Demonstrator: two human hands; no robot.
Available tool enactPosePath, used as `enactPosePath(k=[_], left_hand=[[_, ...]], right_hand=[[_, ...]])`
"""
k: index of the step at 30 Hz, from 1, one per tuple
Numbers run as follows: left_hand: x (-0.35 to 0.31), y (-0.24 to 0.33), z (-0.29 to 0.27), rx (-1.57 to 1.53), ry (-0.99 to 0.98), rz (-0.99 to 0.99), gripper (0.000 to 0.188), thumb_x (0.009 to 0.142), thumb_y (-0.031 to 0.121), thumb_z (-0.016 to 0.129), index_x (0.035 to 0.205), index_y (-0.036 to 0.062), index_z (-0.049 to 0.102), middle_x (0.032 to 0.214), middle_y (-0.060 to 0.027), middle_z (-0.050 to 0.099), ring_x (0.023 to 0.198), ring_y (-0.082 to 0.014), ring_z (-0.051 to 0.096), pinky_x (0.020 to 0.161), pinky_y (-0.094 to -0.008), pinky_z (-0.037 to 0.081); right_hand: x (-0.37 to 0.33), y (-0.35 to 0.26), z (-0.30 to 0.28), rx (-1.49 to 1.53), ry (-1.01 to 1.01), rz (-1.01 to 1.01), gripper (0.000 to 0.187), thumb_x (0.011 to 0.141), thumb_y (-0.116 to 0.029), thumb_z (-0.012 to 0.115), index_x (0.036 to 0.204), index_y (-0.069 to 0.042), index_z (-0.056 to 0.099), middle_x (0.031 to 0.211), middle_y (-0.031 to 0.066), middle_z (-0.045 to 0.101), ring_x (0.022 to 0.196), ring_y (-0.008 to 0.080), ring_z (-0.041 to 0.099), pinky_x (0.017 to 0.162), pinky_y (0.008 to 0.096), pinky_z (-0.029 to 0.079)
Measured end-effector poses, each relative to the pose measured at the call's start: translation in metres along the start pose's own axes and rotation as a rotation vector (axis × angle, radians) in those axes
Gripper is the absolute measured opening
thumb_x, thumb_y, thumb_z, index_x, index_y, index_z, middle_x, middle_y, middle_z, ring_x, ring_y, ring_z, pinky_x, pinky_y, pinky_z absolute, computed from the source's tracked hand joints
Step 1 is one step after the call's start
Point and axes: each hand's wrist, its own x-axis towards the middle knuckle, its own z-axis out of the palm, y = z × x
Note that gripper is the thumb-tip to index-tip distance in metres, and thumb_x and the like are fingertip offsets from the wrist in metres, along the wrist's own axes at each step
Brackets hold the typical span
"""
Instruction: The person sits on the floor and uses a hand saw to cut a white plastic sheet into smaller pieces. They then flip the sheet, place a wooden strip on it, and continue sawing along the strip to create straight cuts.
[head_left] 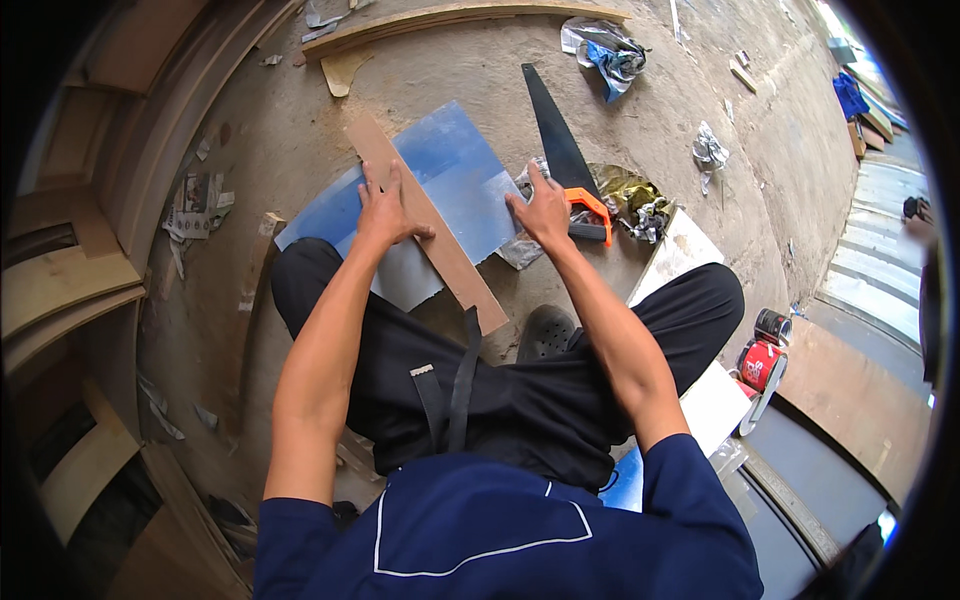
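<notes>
A long, narrow brown wooden strip [455, 258] lies slantwise over a thin blue-and-white sheet [455, 150], its near end close to my lap. My left hand [390, 208] rests flat on the strip, fingers spread and thumb apart. At the sheet's right edge is my right hand [543, 210], thumb and forefinger apart; the thumb is at the edge, and the other fingers are partly hidden. Just right of that hand lies a handsaw with a black blade [558, 130] and an orange handle [590, 203]. Crumpled yellowish foil or wrapping [638, 205] sits beside the handle.
Curved wooden shelving [70, 280] stands along the left. A long board [460, 14] and crumpled paper [610, 55] lie on the floor ahead. At right are a tape dispenser [762, 365], a brown panel [850, 390] and corrugated metal sheeting [880, 250]. My bent knees flank the work.
</notes>
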Motion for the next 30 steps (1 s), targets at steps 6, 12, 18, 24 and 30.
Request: enactPosePath(k=[6,12,18,24,30], left_hand=[[0.001,0.008,-0.003,-0.018,-0.015,-0.023,0.138,0.047,0.042,0.092,0.154,0.0155,0.008,0.156,-0.0277,-0.006,0.140,-0.0519,0.012,0.113,-0.0479,0.029],[0.002,0.001,0.001,-0.034,0.000,-0.019,0.142,0.046,0.046,0.091,0.154,0.0164,0.005,0.155,-0.0288,-0.010,0.139,-0.0545,0.011,0.114,-0.0487,0.027],[0.002,0.000,0.001,-0.023,-0.004,-0.051,0.141,0.045,0.048,0.091,0.154,0.0168,0.006,0.155,-0.0287,-0.010,0.139,-0.0547,0.011,0.112,-0.0509,0.028],[0.001,0.005,-0.003,-0.015,0.020,-0.018,0.139,0.047,0.044,0.091,0.153,0.0120,0.008,0.154,-0.0313,-0.006,0.142,-0.0507,0.008,0.115,-0.0471,0.024],[0.000,0.002,0.000,0.011,0.033,0.008,0.141,0.046,0.047,0.091,0.152,0.0066,0.008,0.152,-0.0356,-0.005,0.143,-0.0483,0.005,0.117,-0.0467,0.018]], right_hand=[[0.014,0.017,0.010,0.302,-0.257,0.127,0.067,0.079,-0.018,0.071,0.140,-0.011,0.045,0.118,0.0273,0.060,0.110,0.0374,0.060,0.093,0.0396,0.047],[0.010,0.009,0.012,0.173,-0.198,0.085,0.062,0.081,-0.015,0.069,0.139,-0.014,0.048,0.114,0.0259,0.063,0.098,0.0369,0.064,0.086,0.0398,0.051],[-0.059,-0.044,0.000,0.072,-0.455,-0.311,0.064,0.078,-0.032,0.074,0.133,-0.009,0.052,0.115,0.0154,0.064,0.107,0.0339,0.058,0.091,0.0436,0.047],[-0.088,-0.041,0.017,-0.053,-0.285,-0.552,0.081,0.075,-0.050,0.073,0.138,-0.006,0.046,0.136,0.0086,0.053,0.131,0.0324,0.042,0.107,0.0576,0.029],[-0.091,-0.042,0.018,-0.051,-0.320,-0.557,0.082,0.075,-0.044,0.073,0.141,-0.006,0.041,0.140,0.0086,0.049,0.133,0.0316,0.040,0.109,0.0602,0.025]])
